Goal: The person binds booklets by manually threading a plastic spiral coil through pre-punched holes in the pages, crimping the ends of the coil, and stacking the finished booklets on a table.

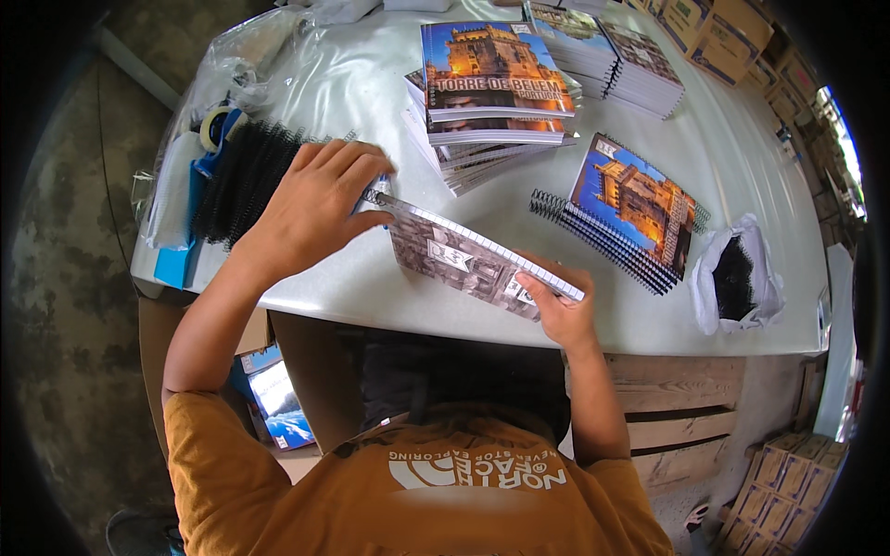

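Note:
My right hand (565,304) grips the near right end of a notebook (464,264), its thumb on the greyish printed cover. The notebook is tilted on edge, with its punched white page edge facing up. At its far left corner, my left hand (320,199) is closed around a spiral binding coil (373,195), the fingers hiding most of it. Just left of that hand lies a heap of loose black coils (243,176). To the right of the notebook is a stack of spiral notebooks (630,208) with a lit stone tower on the cover.
A taller stack of books (496,74) stands at the back, beside more stacked notebooks (612,60). A white bag (740,278) with black contents sits at right on the white table (445,320). A tape dispenser (219,134) is at left. Cardboard boxes (728,37) stand beyond.

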`<state>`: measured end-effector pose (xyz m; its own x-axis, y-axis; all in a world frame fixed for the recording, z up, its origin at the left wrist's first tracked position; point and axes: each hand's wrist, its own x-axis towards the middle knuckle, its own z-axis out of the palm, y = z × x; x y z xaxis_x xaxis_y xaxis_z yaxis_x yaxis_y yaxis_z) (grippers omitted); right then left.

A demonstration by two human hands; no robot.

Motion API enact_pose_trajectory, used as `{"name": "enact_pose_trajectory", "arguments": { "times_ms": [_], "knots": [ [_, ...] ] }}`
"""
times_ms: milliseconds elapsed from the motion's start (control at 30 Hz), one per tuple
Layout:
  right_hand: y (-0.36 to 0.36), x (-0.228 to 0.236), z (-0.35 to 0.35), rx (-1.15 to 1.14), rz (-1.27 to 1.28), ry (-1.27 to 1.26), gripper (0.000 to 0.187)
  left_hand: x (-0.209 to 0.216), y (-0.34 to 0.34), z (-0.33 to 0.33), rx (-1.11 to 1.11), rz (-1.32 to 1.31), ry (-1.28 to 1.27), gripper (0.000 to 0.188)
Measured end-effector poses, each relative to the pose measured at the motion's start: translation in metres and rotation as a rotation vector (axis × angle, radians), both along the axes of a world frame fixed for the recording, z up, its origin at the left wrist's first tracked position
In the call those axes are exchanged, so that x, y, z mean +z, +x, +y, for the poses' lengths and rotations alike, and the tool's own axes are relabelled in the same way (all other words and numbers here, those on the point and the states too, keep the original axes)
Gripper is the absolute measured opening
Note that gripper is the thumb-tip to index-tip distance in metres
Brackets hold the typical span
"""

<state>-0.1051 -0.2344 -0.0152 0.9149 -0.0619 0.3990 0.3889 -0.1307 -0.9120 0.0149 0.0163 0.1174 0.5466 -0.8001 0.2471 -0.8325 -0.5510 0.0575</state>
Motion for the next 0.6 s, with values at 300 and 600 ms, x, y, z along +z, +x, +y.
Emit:
{"name": "enact_pose_trajectory", "arguments": {
  "times_ms": [300,600],
  "knots": [
    [-0.005,0.005,0.009,0.024,-0.137,-0.1,0.042,-0.002,-0.019,-0.004,0.01,-0.308,-0.034,0.033],
    [-0.01,0.002,0.012,0.016,-0.186,-0.153,0.039,0.008,-0.016,0.005,-0.065,0.001,0.207,0.039]
  ]
}}
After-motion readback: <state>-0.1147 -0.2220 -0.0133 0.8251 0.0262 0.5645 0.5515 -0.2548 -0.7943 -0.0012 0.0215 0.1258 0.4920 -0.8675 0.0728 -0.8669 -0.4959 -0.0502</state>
